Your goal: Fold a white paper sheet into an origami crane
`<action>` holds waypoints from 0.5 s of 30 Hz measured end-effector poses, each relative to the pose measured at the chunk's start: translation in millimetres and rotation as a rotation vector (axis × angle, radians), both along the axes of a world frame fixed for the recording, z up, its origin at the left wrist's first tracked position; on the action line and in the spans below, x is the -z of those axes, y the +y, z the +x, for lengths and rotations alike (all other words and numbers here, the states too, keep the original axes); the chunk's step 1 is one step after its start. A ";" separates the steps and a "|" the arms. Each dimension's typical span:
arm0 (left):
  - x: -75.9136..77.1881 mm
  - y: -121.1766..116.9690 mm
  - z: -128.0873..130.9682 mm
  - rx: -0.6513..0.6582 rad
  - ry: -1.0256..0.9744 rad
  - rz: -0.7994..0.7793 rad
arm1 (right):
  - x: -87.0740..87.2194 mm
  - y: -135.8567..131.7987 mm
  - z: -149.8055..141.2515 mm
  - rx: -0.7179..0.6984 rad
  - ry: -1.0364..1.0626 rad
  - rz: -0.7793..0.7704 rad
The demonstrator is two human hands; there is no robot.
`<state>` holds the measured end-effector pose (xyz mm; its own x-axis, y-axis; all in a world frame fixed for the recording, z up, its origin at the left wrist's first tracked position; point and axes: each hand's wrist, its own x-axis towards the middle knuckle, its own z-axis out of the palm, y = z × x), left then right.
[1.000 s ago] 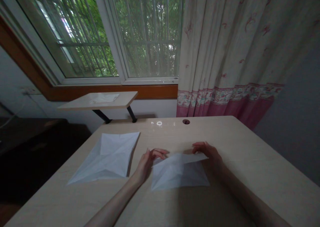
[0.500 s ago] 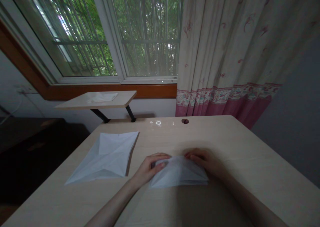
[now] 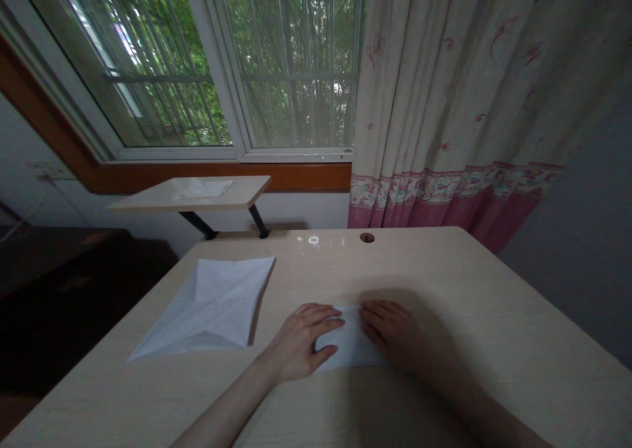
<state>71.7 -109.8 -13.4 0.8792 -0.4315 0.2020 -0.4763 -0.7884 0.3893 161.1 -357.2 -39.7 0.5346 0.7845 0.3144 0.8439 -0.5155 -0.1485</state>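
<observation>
A folded sheet of white paper (image 3: pixel 349 346) lies flat on the desk in front of me, its left and right sides covered by my hands. My left hand (image 3: pixel 301 343) rests on the left part with its fingers stretched out and the thumb apart. Across the right part lies my right hand (image 3: pixel 395 333), palm down, fingers extended toward the paper's middle. Both hands press on the paper without gripping it. To the left is a larger creased sheet of white paper (image 3: pixel 212 306), opened out, with slightly raised edges.
The pale wooden desk (image 3: pixel 494 316) has a round cable hole (image 3: pixel 367 237) near its back edge. A small raised shelf (image 3: pixel 237 200) on black legs stands at the back left, with crumpled white paper (image 3: pixel 205 188) on it. Behind are a barred window and a curtain (image 3: pixel 419 106).
Both hands have flattened down onto the folded paper and cover more of its sides. The paper's wide lower corners, visible before, are now under the hands. The larger sheet has stayed put.
</observation>
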 end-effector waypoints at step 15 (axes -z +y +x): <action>19.2 -22.4 -1.2 -0.204 -0.074 0.219 | 21.7 18.4 -15.1 0.040 -0.003 -0.044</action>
<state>70.5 -132.2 -32.6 0.9385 -0.2881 0.1904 -0.3206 -0.9318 0.1702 146.0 -338.8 -61.4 0.5650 0.7754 0.2820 0.8228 -0.5550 -0.1226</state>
